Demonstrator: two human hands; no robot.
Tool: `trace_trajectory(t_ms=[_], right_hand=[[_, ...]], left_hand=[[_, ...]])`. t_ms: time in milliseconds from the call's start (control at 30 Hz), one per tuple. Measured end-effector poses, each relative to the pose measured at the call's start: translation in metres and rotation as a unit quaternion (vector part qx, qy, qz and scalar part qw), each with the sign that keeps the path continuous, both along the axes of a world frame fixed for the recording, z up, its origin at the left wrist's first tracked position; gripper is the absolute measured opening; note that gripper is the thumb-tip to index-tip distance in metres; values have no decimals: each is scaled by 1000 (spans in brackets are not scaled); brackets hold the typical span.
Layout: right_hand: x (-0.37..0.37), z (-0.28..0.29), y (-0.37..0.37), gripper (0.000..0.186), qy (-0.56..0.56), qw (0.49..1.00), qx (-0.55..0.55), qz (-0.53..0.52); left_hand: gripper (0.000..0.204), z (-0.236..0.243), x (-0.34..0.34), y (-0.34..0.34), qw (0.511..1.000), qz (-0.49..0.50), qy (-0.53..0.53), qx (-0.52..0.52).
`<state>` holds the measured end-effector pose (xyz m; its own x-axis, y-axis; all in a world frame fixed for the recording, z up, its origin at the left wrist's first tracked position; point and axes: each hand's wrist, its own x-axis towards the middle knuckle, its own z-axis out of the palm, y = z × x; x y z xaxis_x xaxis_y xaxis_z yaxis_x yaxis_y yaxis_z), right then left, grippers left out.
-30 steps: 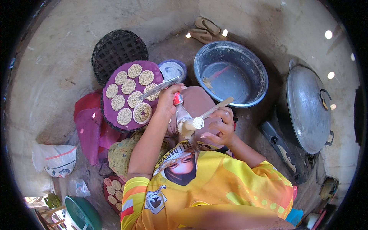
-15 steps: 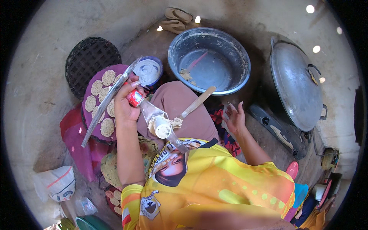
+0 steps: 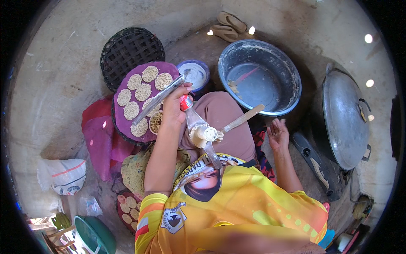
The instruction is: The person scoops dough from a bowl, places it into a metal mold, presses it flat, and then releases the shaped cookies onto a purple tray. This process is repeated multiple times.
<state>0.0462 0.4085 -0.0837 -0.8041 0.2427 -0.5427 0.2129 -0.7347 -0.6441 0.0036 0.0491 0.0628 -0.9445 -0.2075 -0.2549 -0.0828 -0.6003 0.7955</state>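
Note:
My left hand (image 3: 172, 106) is closed round a long flat grey bar (image 3: 157, 100), tilted over the purple cloth-covered tray (image 3: 120, 111). A red can-like piece (image 3: 185, 102) sits against its fingers; whether it is joined to the bar is unclear. Across my lap rests a clear flat piece (image 3: 195, 120) with a white cylinder (image 3: 208, 133) and pale dough (image 3: 197, 138) on it. A wooden spatula (image 3: 243, 118) with dough on its tip leans beside the cylinder. My right hand (image 3: 278, 134) is open, palm up, holding nothing, near the dark basin. Several round strand-patterned cakes (image 3: 143, 92) lie on the tray.
A dark basin (image 3: 296, 91) holds a pink tool and dough scraps. Beyond the tray are a woven basket (image 3: 132, 53) and a bowl of white powder (image 3: 194, 75). At right stand a large lidded pot (image 3: 347, 114) and a grey stove (image 3: 313, 163). Sandals (image 3: 224, 33) lie behind.
The whole view has shifted, so things sit farther right. My right hand has turned palm up. A small ring with strands inside now shows on the tray beside my left forearm.

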Motion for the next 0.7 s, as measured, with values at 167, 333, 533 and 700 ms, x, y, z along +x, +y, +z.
trace_trajectory(t_ms=[167, 333, 533, 700], right_hand=[[21, -28, 11, 16, 23, 877, 469, 106], [43, 15, -12, 38, 206, 634, 714, 215], [48, 105, -77, 42, 455, 524, 696, 185], [38, 124, -106, 49, 517, 509, 667, 168]], left_hand=[[20, -7, -4, 5, 999, 8, -11, -34], [19, -9, -8, 15, 999, 3, -22, -49], [19, -4, -7, 33, 997, -17, -32, -63], [15, 0, -1, 38, 995, -51, -37, -77]])
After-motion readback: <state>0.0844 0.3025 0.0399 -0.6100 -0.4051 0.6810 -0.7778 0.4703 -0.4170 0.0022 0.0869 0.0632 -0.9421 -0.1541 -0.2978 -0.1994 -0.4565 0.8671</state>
